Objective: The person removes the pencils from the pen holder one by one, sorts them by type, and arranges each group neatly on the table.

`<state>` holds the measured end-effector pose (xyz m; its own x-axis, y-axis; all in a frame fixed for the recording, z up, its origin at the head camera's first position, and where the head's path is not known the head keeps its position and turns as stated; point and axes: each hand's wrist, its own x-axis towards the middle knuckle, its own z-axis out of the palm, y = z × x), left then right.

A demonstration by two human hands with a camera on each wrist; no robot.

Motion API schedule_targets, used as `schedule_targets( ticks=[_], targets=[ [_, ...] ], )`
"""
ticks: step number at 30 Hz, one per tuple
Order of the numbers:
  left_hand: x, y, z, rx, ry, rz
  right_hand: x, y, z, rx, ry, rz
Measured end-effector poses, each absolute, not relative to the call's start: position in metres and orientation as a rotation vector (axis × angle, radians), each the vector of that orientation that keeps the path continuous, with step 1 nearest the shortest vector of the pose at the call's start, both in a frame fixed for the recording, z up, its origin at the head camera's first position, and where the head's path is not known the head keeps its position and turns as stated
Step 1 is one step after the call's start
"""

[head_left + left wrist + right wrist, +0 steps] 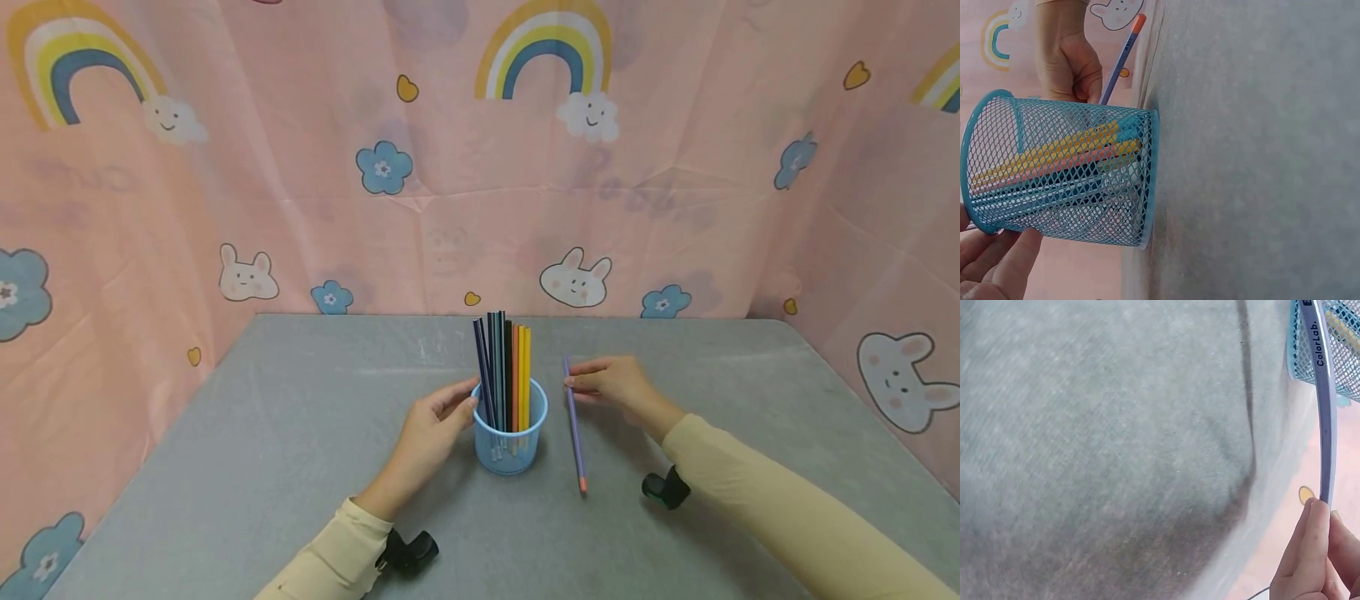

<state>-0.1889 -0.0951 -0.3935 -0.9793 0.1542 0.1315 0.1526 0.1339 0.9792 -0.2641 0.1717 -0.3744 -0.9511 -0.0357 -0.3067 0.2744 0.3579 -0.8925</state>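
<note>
A light blue mesh pencil cup [507,454] stands upright on the table, filled with several colored pencils [1054,156] in dark blue, grey-blue, black, orange and yellow. My left hand [433,437] holds the cup by its left side near the rim, and its fingertips [1027,240] show against the mesh in the left wrist view. To the right of the cup, my right hand [618,387] pinches a purple colored pencil [576,433] near its far end. The pencil's orange-tipped end points back toward me. "ColorLab." is printed on its barrel in the right wrist view.
The grey tabletop [300,433] spreads out around both hands. A pink curtain [465,225] with rainbows, rabbits and flowers hangs behind the table and along its sides. Black wrist cameras [408,552] sit at both sleeves.
</note>
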Motion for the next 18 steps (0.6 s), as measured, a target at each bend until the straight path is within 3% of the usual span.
schedule_targets(
  ticks=[18],
  targets=[
    [-0.1885, -0.0952, -0.3929, 0.327, 2.369, 2.038, -0.2664, 0.1703, -0.3845, 0.245, 2.334, -1.571]
  ],
)
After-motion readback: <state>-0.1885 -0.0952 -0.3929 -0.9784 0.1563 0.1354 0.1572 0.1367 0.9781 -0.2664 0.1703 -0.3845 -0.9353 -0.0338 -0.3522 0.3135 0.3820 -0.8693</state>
